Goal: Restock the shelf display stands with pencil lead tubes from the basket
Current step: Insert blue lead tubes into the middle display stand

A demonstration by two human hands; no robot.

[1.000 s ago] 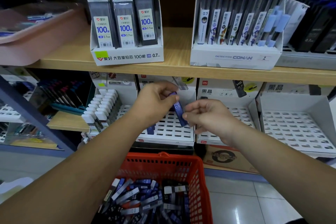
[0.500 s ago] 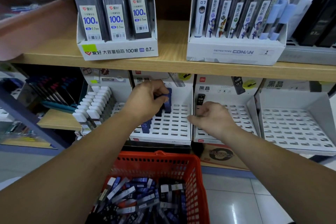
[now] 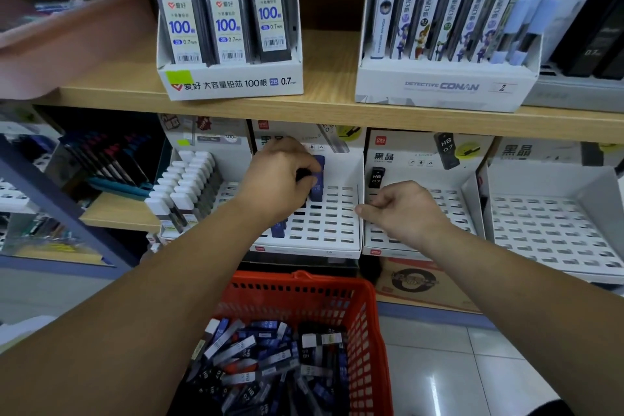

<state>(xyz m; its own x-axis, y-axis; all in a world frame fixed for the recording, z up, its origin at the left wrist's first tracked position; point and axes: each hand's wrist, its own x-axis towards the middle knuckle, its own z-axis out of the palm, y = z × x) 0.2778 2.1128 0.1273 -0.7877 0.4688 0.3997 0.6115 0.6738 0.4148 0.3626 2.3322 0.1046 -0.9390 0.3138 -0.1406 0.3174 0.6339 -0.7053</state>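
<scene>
My left hand [image 3: 278,176] grips a blue pencil lead tube [image 3: 318,176] and holds it upright at the back rows of a white slotted display stand [image 3: 332,230]. Another blue tube [image 3: 278,231] stands in a lower slot of that stand. My right hand [image 3: 403,211] hovers with curled fingers over the neighbouring stand [image 3: 454,209] and holds nothing. A black HB 0.7 tube [image 3: 375,177] stands at that stand's back left. Below, a red basket [image 3: 304,287] holds several blue and black lead tubes [image 3: 263,355].
A third slotted stand [image 3: 553,233] sits at the right. White-capped tubes [image 3: 187,186] fill a stand at the left. On the wooden shelf [image 3: 331,108] above stand a box of 100-lead packs [image 3: 226,30], a Conan pencil box [image 3: 449,88] and a pink tray [image 3: 71,37].
My right hand let go of the blue tube and drew back to the right. My left hand carried the tube forward into the stand's back rows. The view moved closer.
</scene>
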